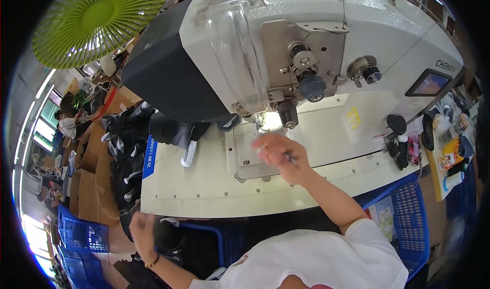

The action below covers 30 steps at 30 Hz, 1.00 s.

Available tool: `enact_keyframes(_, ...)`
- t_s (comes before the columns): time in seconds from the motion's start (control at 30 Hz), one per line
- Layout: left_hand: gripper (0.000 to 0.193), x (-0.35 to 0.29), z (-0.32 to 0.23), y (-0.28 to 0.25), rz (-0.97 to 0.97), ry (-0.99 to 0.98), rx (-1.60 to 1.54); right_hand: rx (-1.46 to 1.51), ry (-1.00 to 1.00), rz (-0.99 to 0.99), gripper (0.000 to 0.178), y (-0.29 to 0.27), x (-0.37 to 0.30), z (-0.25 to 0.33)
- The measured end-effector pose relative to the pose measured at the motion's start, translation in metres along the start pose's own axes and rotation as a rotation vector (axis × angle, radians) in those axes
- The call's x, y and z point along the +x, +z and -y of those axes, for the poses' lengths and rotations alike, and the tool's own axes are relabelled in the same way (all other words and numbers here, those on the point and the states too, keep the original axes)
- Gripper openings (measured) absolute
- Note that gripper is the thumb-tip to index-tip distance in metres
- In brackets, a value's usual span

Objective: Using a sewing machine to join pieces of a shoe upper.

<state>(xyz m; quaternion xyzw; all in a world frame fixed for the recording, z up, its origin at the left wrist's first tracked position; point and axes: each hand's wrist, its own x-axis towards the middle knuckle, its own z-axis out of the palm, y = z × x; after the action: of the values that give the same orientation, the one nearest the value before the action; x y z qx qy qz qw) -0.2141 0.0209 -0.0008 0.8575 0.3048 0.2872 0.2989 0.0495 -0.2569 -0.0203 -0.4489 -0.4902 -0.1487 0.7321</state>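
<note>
My right hand [286, 159] is over the pale bed of a large industrial sewing machine [229, 49], just in front of its lit needle area. Its fingers are curled round a small greyish metal object [291, 159] that I cannot make out. Off the table's front left edge, my left hand [143, 233] hangs blurred, above dark pieces in the lap area; its finger position is unclear. A dark fabric piece [176, 131] with a white strip [189, 154] lies on the left of the sewing table [204, 187].
Dark pieces with white edges [127, 156] are heaped left of the table. Beyond stand cardboard boxes [89, 197] and blue crates [84, 233]. A green fan [97, 16] is at upper left. At right are a blue basket [411, 217] and a cluttered side shelf [439, 171]. A person [67, 126] sits far left.
</note>
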Motion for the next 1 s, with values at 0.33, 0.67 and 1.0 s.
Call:
enact_keyframes(0.33,0.021,0.044,-0.108,0.152,0.807,0.191,-0.407,0.107,1.258,-0.034,0.029,-0.03,-0.112,-0.003)
enact_keyframes(0.67,0.025,0.008,-0.131,0.223,0.992,0.111,-0.974,-0.114,1.207,0.218,0.036,-0.084,-0.078,0.046)
enact_keyframes(1.0,0.025,-0.011,-0.111,0.215,0.924,0.055,-0.777,-0.266,0.842,0.416,0.037,-0.03,-0.013,-0.009)
